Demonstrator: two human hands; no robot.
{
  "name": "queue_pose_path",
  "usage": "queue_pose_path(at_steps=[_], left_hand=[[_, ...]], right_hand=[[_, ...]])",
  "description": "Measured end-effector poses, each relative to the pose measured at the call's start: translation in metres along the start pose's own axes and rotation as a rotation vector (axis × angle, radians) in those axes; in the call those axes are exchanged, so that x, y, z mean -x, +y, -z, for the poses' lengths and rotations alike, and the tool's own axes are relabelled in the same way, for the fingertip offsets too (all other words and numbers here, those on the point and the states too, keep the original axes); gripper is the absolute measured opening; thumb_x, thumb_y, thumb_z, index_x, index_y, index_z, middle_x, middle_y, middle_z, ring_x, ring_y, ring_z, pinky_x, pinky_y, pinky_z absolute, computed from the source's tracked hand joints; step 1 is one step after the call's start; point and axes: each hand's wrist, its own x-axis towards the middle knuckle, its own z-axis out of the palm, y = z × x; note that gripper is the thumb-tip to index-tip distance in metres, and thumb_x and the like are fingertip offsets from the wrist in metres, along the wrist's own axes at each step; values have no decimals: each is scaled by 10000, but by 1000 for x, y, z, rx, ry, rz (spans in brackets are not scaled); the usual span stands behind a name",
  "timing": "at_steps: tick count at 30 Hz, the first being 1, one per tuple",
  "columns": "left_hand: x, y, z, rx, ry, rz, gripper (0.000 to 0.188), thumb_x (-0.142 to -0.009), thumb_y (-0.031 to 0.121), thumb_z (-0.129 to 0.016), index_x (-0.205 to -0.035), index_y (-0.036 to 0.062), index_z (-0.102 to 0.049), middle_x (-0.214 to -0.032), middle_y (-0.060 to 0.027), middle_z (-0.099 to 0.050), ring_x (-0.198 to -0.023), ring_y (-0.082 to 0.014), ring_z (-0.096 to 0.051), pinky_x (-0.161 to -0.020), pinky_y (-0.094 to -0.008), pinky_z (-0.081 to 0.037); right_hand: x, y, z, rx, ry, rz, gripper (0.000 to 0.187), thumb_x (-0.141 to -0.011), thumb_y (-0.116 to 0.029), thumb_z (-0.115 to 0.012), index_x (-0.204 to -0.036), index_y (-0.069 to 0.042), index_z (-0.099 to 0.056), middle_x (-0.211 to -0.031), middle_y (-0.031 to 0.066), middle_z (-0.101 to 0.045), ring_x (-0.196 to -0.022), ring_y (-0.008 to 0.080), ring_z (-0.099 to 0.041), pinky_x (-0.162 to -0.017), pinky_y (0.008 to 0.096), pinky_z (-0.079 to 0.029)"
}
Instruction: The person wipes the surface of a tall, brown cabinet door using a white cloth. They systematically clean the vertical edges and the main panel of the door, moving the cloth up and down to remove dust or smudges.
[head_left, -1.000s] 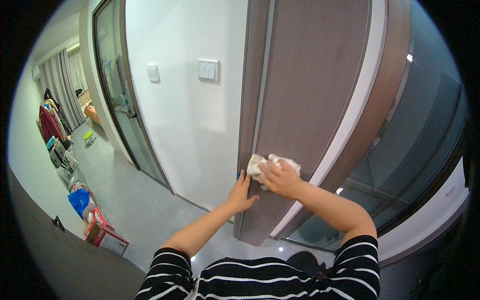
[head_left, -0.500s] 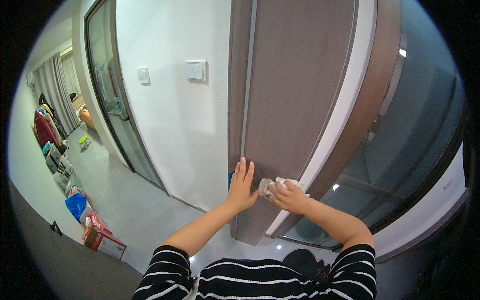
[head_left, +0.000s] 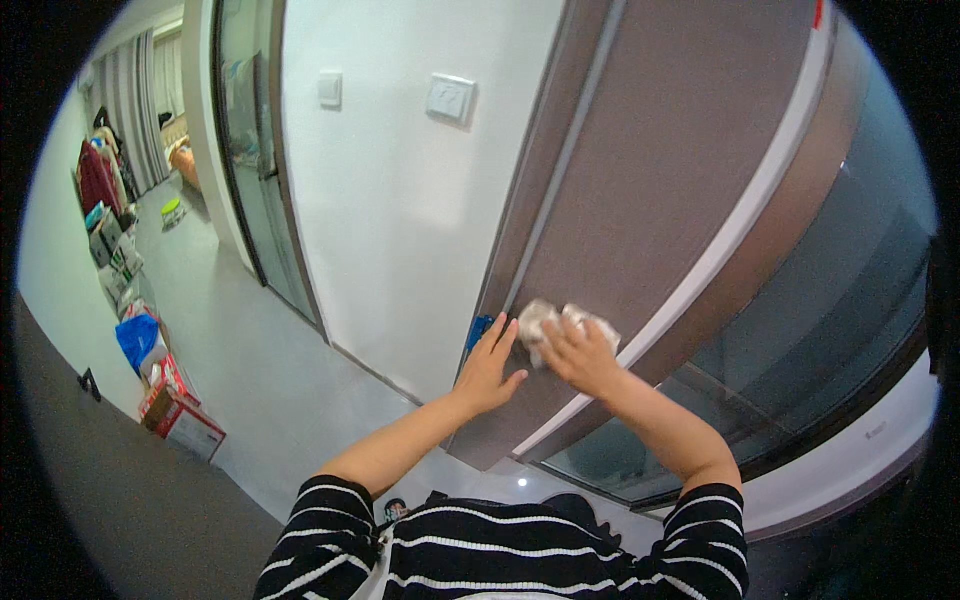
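Note:
My right hand [head_left: 584, 356] presses a crumpled off-white cloth [head_left: 538, 319] against the brown panel [head_left: 670, 150], its fingers bent over the cloth. Cloth and fingertips are slightly blurred. To its left, my left hand [head_left: 486, 376] is held up with the fingers spread and nothing in it, at the panel's edge. Whether it touches the panel, I cannot tell. A small blue object [head_left: 479, 330] shows just behind the left fingers, partly covered by them. A grey strip [head_left: 560, 170] runs up the panel's left side.
White wall [head_left: 400, 220] with two switches, one of them a wide switch plate [head_left: 452, 98]. Left of it stands a glass door [head_left: 248, 130]. Cartons [head_left: 190, 425], a blue bag [head_left: 138, 342] and clothes line the corridor's left side. A dark glass pane [head_left: 790, 310] is at right.
The view has turned, so the panel leans more to the right. My right hand and the cloth have moved slightly up. My left thumb has come away from the cloth.

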Motion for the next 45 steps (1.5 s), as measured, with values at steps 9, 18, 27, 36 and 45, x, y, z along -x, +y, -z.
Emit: queue_pose_path(at_steps=[9, 18, 27, 36, 45], left_hand=[[-41, 49, 57, 1718, 240, 337, 632, -983, 530, -442, -1505, 226, -257, -1448, -29, -407, -1254, -217, -478, -988, -373, -443], [-166, 37, 103, 195, 687, -258, 494, -836, 151, -708, -1298, 128, -536, -1346, -182, -443, -1205, -340, -458, -1021, -453, -379], [-82, -49, 6, -123, 549, -146, 498, -709, 28, -683, -1199, 90, -618, -1358, -208, -406, -1239, -423, -394, -1043, -495, -342], [-162, 18, 101, 152, 729, -307, 445, -795, 101, -648, -1232, 41, -594, -1313, -243, -458, -1240, -407, -437, -1038, -446, -369], [-144, -34, 40, 40, 682, -133, 527, -825, 188, -655, -1300, 11, -513, -1263, -266, -458, -1141, -453, -487, -941, -476, -432]], right_hand=[[-129, -11, 64, -790, 136, -320, 627, -759, -407, -720, -1333, -203, -571, -1409, 122, -490, -1312, 374, -409, -1076, 577, -262], [-118, 124, 107, -203, 650, -484, 468, -868, -337, -673, -1291, -152, -596, -1434, 118, -476, -1368, 349, -365, -1125, 535, -210], [-87, 88, 35, 248, 207, -422, 517, -880, -434, -602, -1360, -253, -534, -1508, 72, -396, -1426, 286, -292, -1168, 521, -111], [-82, 84, 33, 292, 164, -422, 539, -893, -493, -560, -1385, -280, -510, -1524, 66, -373, -1430, 286, -284, -1163, 535, -105], [-90, 81, 32, 284, 184, -426, 526, -898, -495, -551, -1374, -273, -523, -1519, 75, -380, -1426, 291, -296, -1162, 526, -115]])
